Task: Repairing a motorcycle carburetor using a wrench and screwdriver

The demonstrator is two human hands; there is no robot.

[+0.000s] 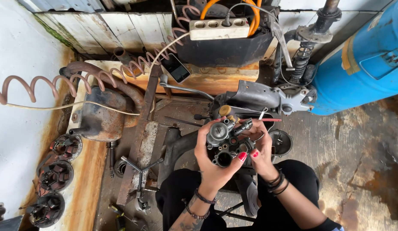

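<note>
A small metal carburettor with round ports and a brass fitting is held in front of me over my knees. My left hand cups it from below and the left, thumb with red nail across its lower edge. My right hand grips its right side, fingers wrapped behind it, red thumbnail beside the other. Both wrists wear dark bracelets.
A grey engine casing and a spring shock lie beyond my hands. A blue drum stands right. A rusty muffler, coiled hose, phone, power strip and cross wrench are at left; stator coils lie far left.
</note>
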